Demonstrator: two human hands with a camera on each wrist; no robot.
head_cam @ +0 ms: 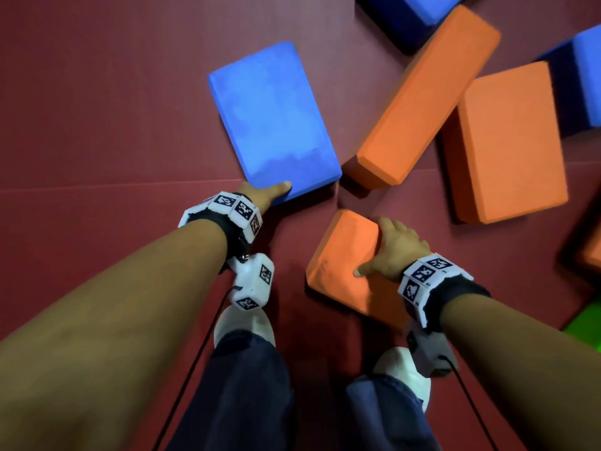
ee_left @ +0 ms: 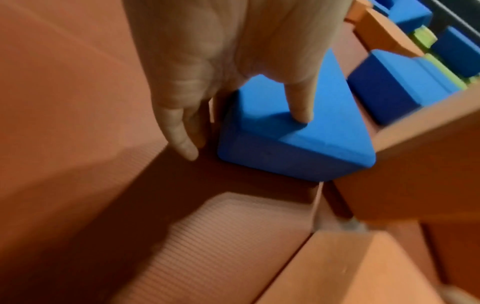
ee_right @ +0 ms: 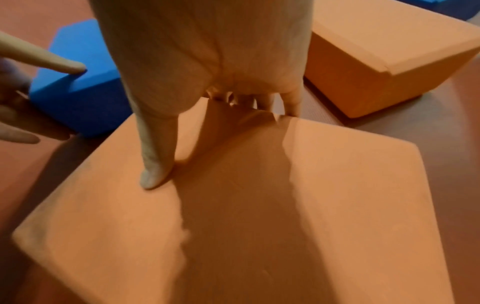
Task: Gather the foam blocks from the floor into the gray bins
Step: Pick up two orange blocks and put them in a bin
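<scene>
Blue block in hand: one blue foam block [head_cam: 273, 118] lies flat on the dark red floor mat [head_cam: 97, 109], ahead of the person's left foot.
Left hand: the left hand [head_cam: 265, 194] grips that block at its near corner, thumb laid on the top face, fingers [ee_left: 182, 131] reaching down its side toward the mat.
Orange block in hand: one orange foam block [head_cam: 341, 262] sits on the mat in front of the right foot, just short of the blue one.
Right hand: the right hand [head_cam: 395, 252] grasps it, thumb [ee_right: 155, 160] pressed on the broad top face, the other fingers curled over the far edge.
Other orange blocks: two more in full view, a long orange block [head_cam: 426, 99] lying slantwise with its near end just beside the blue block's corner, and a flat orange block [head_cam: 510, 141] to its right.
Other blue blocks: two in the head view, both cut off, one at the top edge [head_cam: 406, 14], one at the right edge [head_cam: 585, 79].
Cut off or unclear: an orange sliver and a green patch [head_cam: 585, 323] at the right edge; what they are cannot be told. The left wrist view shows more blue and green shapes far off, blurred.
</scene>
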